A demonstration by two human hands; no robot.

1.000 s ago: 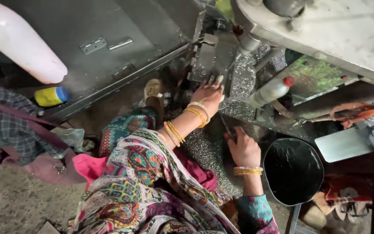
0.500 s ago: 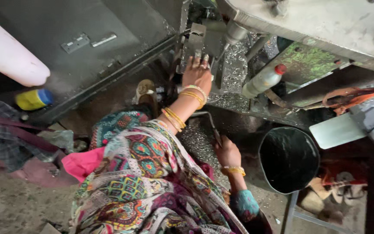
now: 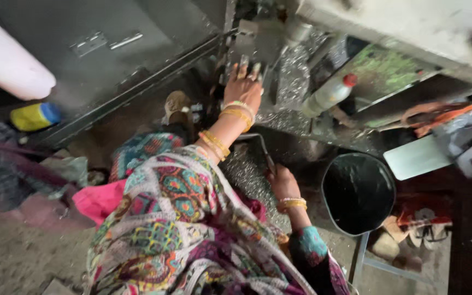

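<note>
Metal machine part (image 3: 249, 41) sits under our left hand (image 3: 242, 87) — fingers spread flat, steadying it. Our right hand (image 3: 282, 183) wraps a lever handle (image 3: 262, 147) — fingers closed for leverage.

The white tube (image 3: 6, 65) is cut off at the left edge.

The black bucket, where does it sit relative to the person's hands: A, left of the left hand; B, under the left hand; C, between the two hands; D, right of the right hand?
D: the black bucket sits on the ground to the right of the right hand, which holds a thin metal bar, well away from the left hand up on the machine.
</note>
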